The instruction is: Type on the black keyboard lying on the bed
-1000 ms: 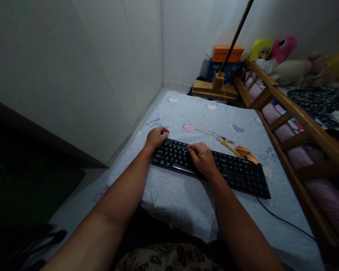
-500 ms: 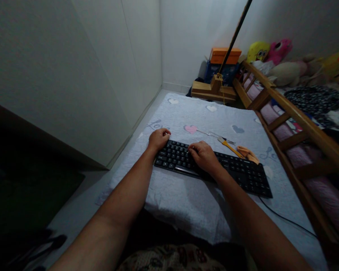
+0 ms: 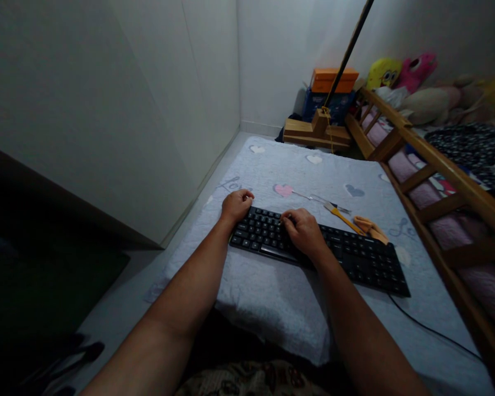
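Observation:
A black computer keyboard (image 3: 355,258) lies at a slant on the cloth-covered table. My left hand (image 3: 236,205) is closed beside its upper left corner, the fingers curled; whatever they hold is hidden. Over the left-middle keys my right hand (image 3: 303,230) bends down with thumb and fingers pinched together. Something tiny and pale shows at those fingertips, too small to name. Behind the keyboard are a yellow-handled brush (image 3: 343,217), a thin metal wire tool (image 3: 319,199) and a folded orange cloth (image 3: 371,227).
The table's pale cloth (image 3: 272,159) has printed hearts. A black cable (image 3: 433,330) runs from the keyboard to the right. A wooden bed rail (image 3: 441,159) borders the right side, a white cabinet (image 3: 181,110) the left. Beyond the table stands a wooden base (image 3: 313,132) with a pole.
The whole scene has shifted slightly right and down in the view. Both hands keep nearly the same places at the keyboard, and the right fingers stay pinched over the keys.

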A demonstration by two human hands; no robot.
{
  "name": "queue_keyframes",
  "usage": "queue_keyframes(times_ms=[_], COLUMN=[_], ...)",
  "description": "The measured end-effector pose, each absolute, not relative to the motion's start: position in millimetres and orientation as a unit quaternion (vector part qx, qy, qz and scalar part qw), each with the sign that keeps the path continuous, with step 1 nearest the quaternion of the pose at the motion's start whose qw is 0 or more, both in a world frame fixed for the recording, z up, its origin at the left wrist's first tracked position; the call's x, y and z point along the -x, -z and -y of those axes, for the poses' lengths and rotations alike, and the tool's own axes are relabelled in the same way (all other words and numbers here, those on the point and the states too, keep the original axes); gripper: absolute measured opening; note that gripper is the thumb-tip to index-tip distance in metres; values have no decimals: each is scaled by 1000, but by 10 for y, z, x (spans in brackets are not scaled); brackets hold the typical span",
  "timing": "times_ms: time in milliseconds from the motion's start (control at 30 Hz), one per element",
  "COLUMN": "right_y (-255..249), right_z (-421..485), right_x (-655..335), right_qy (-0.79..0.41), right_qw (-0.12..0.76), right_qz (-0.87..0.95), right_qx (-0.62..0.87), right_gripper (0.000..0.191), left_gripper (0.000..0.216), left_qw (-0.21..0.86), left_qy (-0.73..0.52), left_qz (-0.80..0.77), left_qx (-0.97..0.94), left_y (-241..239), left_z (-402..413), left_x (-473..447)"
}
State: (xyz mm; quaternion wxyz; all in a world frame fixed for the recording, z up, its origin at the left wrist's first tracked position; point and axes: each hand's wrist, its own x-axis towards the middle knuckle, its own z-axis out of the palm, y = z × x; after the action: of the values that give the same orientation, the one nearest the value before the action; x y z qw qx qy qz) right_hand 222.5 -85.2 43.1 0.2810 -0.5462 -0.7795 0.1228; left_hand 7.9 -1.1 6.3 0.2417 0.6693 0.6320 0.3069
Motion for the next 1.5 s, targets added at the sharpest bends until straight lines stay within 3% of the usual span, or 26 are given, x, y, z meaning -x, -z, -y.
queue_keyframes(times_ms=[600,1500], right_y=[-338,-365], right_z=[811,854], right_x=[-2249,-2236], right_qy=[-117,-128], right_qw=[330,332], right_qz=[760,750], right_qx=[547,558], right_gripper=[17,17], left_gripper=[25,23], left_qw=[265,261], left_qy=[-319,-330], left_qz=[-615,-631], left_qx=[-671,-652], left_y=[-87,-104], left_z=[8,1], left_x=[-56,-85])
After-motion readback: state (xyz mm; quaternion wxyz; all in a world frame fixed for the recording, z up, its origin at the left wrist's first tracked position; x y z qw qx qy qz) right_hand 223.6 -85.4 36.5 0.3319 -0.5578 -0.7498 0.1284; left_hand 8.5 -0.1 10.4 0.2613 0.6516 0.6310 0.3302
